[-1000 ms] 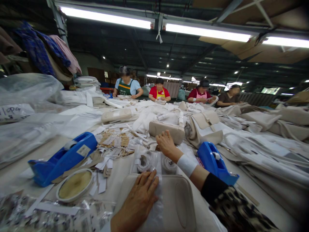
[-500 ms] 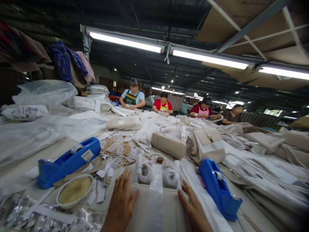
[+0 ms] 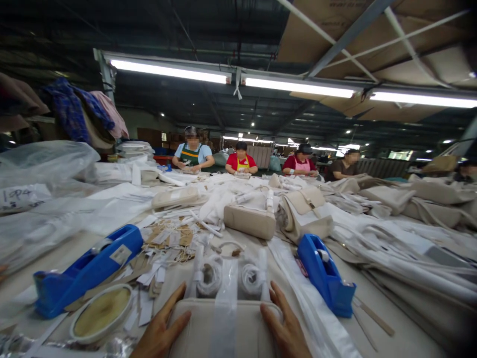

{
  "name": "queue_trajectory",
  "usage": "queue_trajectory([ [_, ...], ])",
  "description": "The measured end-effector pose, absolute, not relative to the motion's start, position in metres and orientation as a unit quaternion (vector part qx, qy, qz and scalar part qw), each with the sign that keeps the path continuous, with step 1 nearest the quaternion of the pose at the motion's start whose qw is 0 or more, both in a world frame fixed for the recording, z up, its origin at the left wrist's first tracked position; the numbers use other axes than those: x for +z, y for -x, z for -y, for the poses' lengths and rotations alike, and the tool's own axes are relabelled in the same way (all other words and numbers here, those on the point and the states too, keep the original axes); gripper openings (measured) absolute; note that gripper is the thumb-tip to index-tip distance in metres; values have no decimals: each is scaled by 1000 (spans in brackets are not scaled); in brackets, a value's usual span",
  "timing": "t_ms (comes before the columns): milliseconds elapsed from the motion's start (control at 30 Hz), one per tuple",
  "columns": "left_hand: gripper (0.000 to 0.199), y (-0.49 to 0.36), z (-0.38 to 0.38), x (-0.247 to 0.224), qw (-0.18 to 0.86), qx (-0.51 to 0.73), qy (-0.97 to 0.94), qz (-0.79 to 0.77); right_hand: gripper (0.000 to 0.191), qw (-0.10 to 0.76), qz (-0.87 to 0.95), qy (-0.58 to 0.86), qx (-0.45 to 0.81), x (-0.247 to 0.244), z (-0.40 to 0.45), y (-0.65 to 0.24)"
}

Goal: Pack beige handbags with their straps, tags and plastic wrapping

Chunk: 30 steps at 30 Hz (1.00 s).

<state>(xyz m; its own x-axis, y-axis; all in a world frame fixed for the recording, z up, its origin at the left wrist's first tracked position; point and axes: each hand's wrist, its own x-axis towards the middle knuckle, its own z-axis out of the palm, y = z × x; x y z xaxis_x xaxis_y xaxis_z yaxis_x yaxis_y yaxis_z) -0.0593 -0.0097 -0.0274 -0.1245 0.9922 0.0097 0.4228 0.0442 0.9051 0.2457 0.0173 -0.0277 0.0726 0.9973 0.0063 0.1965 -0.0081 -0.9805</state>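
A beige handbag [image 3: 194, 325] is right in front of me, with a strip of clear tape or film down its middle. Its wrapped handle parts [image 3: 250, 278] lie coiled in white plastic at the far side. My left hand [image 3: 162, 325] grips the bag's left edge, thumb on the upper face and fingers along the side. At the right edge, my right hand [image 3: 285, 323] holds it the same way. The bag's near end is cut off by the frame.
Blue tape dispensers stand at left [image 3: 89, 271] and right [image 3: 326, 273]. Paper tags [image 3: 171, 233] and a round dish [image 3: 100, 311] lie to the left. Beyond are another beige bag [image 3: 249, 221] and heaped wrapping. Several people work across the table [image 3: 391, 298].
My left hand has turned and shifted from the bag's upper left to gripping its left edge. My right hand stays at the right edge. The view has swung slightly right.
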Motion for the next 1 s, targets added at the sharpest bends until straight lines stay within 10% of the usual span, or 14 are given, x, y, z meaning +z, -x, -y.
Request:
queue_trajectory([
  [367, 52, 12, -29, 37, 43, 291, -810, -508, 120, 470, 395, 479, 627, -32, 8, -283],
  [633, 43, -105, -80, 74, 115, 153, -955, -229, 119, 409, 388, 469, 680, -52, 14, -303],
  [1000, 34, -111, -74, 67, 131, 82, -961, -229, 140, 364, 456, 451, 675, -32, -2, -291],
])
